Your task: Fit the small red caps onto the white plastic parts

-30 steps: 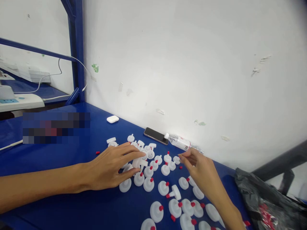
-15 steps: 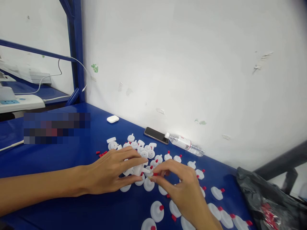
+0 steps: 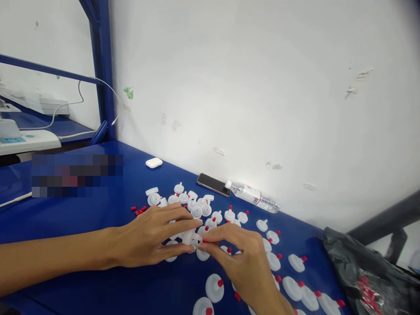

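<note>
A round white plastic piece with a narrow stem (image 3: 188,236) is gripped between the thumb and fingers of the left hand (image 3: 147,236), its stem pointing right. At that stem's tip, a small red cap (image 3: 204,240) is pinched by the right hand (image 3: 241,258). Both hands are held over the blue counter (image 3: 98,288), well below its wall-side edge.

- On table (image 3: 82,284): stemmed discs (image 3: 215,288), spread from middle to right.
- Left of stemmed discs: loose caps (image 3: 140,211).
- Behind stemmed discs, near wall (image 3: 246,87): smartphone (image 3: 211,184), then plastic bottle (image 3: 251,195) to its right.
- Left of smartphone, farther back: earbud case (image 3: 154,163).
- At table's right edge: plastic bag (image 3: 348,258).
- Far left, beyond table: power strip (image 3: 36,138).
</note>
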`<state>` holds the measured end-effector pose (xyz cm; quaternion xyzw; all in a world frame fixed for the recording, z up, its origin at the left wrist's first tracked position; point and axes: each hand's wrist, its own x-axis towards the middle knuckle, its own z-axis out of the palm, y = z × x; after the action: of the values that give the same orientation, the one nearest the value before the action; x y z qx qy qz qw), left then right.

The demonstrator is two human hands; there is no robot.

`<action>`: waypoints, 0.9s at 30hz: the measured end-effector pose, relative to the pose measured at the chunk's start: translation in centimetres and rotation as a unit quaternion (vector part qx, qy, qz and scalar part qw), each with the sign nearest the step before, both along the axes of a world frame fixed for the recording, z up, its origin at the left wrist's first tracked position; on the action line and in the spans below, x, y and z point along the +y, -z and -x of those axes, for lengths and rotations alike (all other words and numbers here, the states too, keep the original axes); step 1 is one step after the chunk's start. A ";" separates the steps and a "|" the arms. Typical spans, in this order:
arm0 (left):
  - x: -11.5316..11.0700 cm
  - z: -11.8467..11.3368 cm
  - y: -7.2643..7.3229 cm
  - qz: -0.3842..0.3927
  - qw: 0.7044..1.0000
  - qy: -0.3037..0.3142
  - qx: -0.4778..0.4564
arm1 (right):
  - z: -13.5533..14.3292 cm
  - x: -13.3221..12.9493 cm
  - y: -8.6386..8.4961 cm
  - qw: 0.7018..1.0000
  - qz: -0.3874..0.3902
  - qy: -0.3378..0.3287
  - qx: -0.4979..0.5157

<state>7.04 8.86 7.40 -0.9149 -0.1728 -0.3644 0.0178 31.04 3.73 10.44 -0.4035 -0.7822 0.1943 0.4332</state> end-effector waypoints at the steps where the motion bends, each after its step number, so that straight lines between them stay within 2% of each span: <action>1: 0.0 0.0 -0.1 -0.003 1.000 0.001 -0.004 | 0.0 0.0 0.0 1.000 0.006 -0.003 0.003; 7: -0.1 0.0 -0.6 -0.006 0.999 0.019 -0.026 | -0.2 -0.3 -0.8 0.989 0.130 -0.045 0.054; 15: 0.0 0.6 -0.8 -0.061 0.997 -0.001 -0.053 | 0.8 -0.6 -0.7 0.973 0.225 0.017 0.048; 24: -0.9 0.8 -0.7 -0.152 0.986 -0.002 -0.070 | 0.8 -3.2 -0.3 0.967 0.254 0.005 0.037; 27: -1.1 0.7 -0.6 -0.149 0.985 -0.001 -0.082 | 1.1 -3.6 -0.5 0.967 0.253 0.005 0.019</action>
<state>6.37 7.75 8.04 -0.8689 -0.1186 -0.4596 0.1403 29.92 0.16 10.93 -0.5002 -0.6971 0.3912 0.3329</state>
